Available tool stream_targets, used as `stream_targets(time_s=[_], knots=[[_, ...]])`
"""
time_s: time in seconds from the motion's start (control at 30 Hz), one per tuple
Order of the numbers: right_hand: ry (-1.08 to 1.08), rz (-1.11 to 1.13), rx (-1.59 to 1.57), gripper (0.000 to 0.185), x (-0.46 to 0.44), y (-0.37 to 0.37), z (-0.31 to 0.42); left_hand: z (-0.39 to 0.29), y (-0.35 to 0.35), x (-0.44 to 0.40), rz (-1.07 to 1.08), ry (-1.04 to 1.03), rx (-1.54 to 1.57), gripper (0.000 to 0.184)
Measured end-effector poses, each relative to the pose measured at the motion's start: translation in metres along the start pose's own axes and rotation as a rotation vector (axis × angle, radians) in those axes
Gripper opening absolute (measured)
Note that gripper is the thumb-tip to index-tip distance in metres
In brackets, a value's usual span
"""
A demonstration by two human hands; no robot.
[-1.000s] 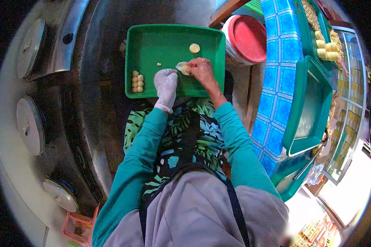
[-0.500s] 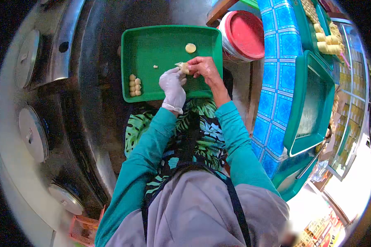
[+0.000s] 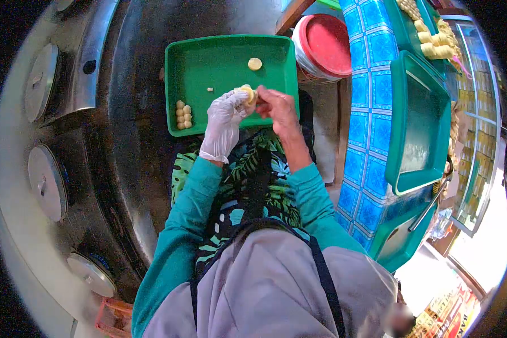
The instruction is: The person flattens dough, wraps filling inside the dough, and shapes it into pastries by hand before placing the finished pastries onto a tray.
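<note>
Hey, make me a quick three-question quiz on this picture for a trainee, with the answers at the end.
1. Multiple choice: What covers the left hand, which holds a pale piece?
A) Nothing
B) A white glove
C) A striped towel

2. True or false: The grouped pale balls sit in the near left corner of the green tray.

3. Fill in: The lid on the bucket to the right of the tray is ____.

Key: 1 B; 2 true; 3 red.
</note>
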State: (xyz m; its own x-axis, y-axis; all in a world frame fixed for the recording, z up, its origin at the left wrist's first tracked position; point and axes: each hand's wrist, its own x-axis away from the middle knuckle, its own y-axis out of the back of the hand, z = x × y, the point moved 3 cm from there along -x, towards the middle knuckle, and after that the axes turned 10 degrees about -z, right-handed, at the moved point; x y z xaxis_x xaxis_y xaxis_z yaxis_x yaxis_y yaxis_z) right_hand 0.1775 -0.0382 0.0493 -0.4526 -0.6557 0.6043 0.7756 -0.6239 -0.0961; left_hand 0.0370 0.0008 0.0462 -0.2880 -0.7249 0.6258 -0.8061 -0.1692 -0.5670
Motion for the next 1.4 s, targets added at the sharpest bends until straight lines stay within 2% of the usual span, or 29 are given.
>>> stream_targets(time_s=[0.03, 0.17, 0.23, 0.27, 0.33, 0.37, 0.4, 0.47, 0.53, 0.63, 0.73, 0.8, 0.83, 0.87, 0.93, 1.0, 1.07, 1.1, 1.17, 1.27, 1.33, 1.4], knots=[[-0.049, 0.121, -0.123, 0.021, 0.002, -0.003, -0.006, -0.005, -0.001, 0.007, 0.006, -0.003, 0.001, 0.020], [-0.067, 0.129, -0.270, 0.017, 0.015, -0.005, -0.011, -0.008, 0.006, 0.020, -0.009, -0.024, -0.145, 0.022], [0.145, 0.026, -0.159, 0.012, 0.022, -0.009, -0.006, -0.009, 0.005, 0.022, -0.040, -0.068, -0.196, 0.022], [0.148, 0.037, -0.157, 0.012, 0.028, -0.015, -0.008, -0.006, 0.003, 0.024, -0.073, -0.097, -0.129, 0.023], [0.470, -0.136, 0.072, 0.011, 0.040, -0.020, -0.005, -0.002, -0.002, 0.027, -0.107, -0.128, -0.062, 0.023], [0.668, -0.119, 0.231, 0.013, 0.039, -0.018, -0.010, 0.001, -0.003, 0.029, -0.139, -0.161, 0.022, 0.021], [0.666, -0.117, 0.234, 0.013, 0.041, -0.018, -0.010, 0.004, -0.002, 0.028, -0.170, -0.193, 0.107, 0.019], [1.377, -0.168, 0.621, 0.017, 0.058, -0.026, 0.000, 0.007, 0.002, 0.022, -0.130, -0.206, 0.125, 0.019], [1.367, -0.132, 0.730, 0.019, 0.063, -0.023, -0.003, 0.004, 0.001, 0.025, -0.119, -0.162, -0.010, 0.019], [1.426, -0.137, 0.871, 0.016, 0.073, -0.024, 0.001, 0.003, 0.004, 0.024, -0.026, -0.141, 0.026, 0.021], [1.307, -0.121, 0.699, 0.013, 0.087, -0.017, 0.012, -0.004, -0.001, 0.031, 0.095, -0.074, 0.061, 0.024], [1.056, -0.311, 0.423, 0.013, 0.087, -0.002, 0.016, -0.013, -0.009, 0.044, 0.135, -0.033, 0.060, 0.026], [0.801, -0.264, 0.260, 0.015, 0.076, 0.004, 0.013, -0.015, -0.014, 0.049, 0.177, 0.010, 0.057, 0.027], [0.802, -0.276, 0.259, 0.015, 0.067, 0.010, 0.010, -0.016, -0.015, 0.050, 0.185, 0.018, 0.053, 0.027], [0.052, 0.184, -0.463, 0.020, 0.050, 0.010, -0.012, -0.015, -0.015, 0.051, 0.247, 0.087, -0.062, 0.026], [0.024, 0.195, -0.439, 0.025, 0.048, 0.014, -0.019, -0.013, -0.013, 0.048, 0.218, 0.106, -0.102, 0.024], [-0.006, 0.180, -0.394, 0.026, 0.047, 0.012, -0.019, -0.017, -0.010, 0.047, 0.168, 0.064, -0.325, 0.026], [0.004, 0.122, -0.394, 0.026, 0.049, 0.009, -0.015, -0.017, -0.008, 0.047, 0.162, 0.064, -0.325, 0.026], [-0.008, 0.141, -0.388, 0.026, 0.044, 0.011, -0.017, -0.019, -0.006, 0.044, 0.152, -0.049, -0.409, 0.028], [-0.046, 0.166, -0.402, 0.027, 0.038, 0.016, -0.021, -0.017, -0.002, 0.043, 0.091, -0.106, -0.506, 0.030], [-0.072, 0.180, -0.419, 0.028, 0.029, 0.019, -0.025, -0.021, -0.007, 0.046, 0.128, -0.054, -0.468, 0.031], [-0.366, 0.303, -0.526, 0.023, 0.027, 0.014, -0.032, -0.020, -0.007, 0.046, 0.165, 0.003, -0.433, 0.032]])
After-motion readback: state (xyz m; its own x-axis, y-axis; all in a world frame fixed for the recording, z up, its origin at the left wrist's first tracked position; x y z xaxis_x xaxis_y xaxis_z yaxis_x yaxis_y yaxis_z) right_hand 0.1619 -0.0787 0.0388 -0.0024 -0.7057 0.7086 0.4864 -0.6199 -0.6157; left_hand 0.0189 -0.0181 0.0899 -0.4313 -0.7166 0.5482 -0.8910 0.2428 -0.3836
